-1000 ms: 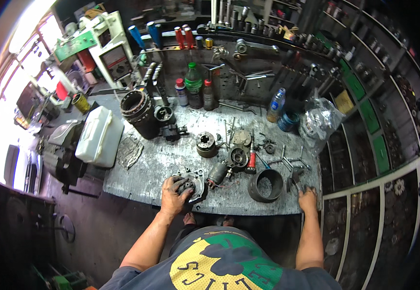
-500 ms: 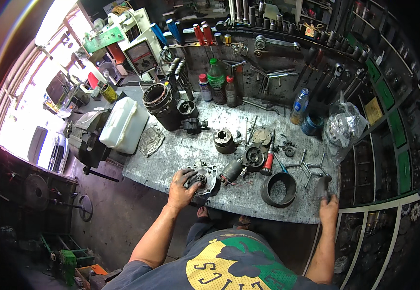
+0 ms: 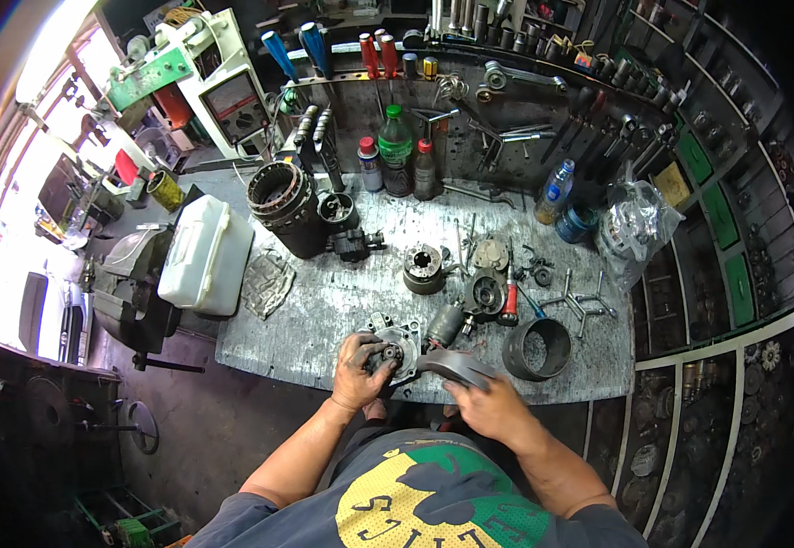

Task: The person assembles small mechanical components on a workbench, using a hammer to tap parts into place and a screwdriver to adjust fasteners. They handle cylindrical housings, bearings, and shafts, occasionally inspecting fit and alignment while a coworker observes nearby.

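1. Left hand curled over a round metal housing at the near edge of the workbench, fingers closed on its rim, greasy and dark.
2. Right hand just beside it, fingers pinched on a flat grey strip that curves toward the housing; could be a gasket or a rag, hard to tell.
3. Likely slip: oily fingers on smooth metal, and a housing so near the bench edge could slide off toward the lap or the floor.
4. Possible pinch: fingertips between strip and housing if the strip gets pulled tight.
5. Just beyond, a small cylinder part and a red-handled screwdriver lying near; a careless elbow or a shove of the housing could roll them.
6. To the right, a dark metal ring close to the front edge, easily knocked off by the right forearm.
7. Farther back, bottles upright by the tool wall, well apart from both hands; little danger there.
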A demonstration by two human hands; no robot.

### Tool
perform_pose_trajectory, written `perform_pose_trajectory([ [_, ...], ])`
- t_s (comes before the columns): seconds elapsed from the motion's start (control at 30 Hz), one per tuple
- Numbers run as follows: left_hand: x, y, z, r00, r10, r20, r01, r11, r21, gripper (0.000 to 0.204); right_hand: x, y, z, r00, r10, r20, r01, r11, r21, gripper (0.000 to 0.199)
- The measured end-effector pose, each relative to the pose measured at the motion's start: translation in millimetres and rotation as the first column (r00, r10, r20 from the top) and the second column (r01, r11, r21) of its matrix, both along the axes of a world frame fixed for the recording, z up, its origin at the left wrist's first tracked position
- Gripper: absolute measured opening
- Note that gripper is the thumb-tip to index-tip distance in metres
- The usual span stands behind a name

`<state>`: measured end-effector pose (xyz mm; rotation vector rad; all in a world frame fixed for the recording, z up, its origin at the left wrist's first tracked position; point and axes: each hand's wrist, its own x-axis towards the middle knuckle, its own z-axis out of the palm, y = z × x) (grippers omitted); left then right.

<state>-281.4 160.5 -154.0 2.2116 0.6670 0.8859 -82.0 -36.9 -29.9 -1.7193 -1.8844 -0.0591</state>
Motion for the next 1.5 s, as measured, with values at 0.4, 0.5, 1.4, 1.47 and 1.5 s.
perform_pose_trajectory([
  [0.4,-2,11,-9,0.994,-0.085,0.07,0.087,0.996,-0.032,0.036,-33,59,-2,0.915,-0.337,-0.221,0.24,0.897,-0.371,0.012],
  [0.5,-1,11,-10,0.995,-0.063,0.077,0.064,0.998,-0.01,0.037,-34,53,1,0.905,-0.315,-0.286,0.266,0.944,-0.197,0.019],
  [1.4,-2,10,-14,0.994,-0.083,0.07,0.084,0.996,-0.013,0.038,-33,57,-2,0.934,-0.316,-0.17,0.226,0.886,-0.406,0.02],
  [1.47,-2,12,-14,0.991,-0.092,0.102,0.096,0.994,-0.043,0.037,-29,57,-3,0.933,-0.322,-0.161,0.234,0.883,-0.407,0.02],
  [1.5,-3,10,-14,0.996,-0.066,0.065,0.064,0.998,0.029,0.037,-31,53,-4,0.907,-0.387,-0.165,0.306,0.876,-0.372,0.019],
])
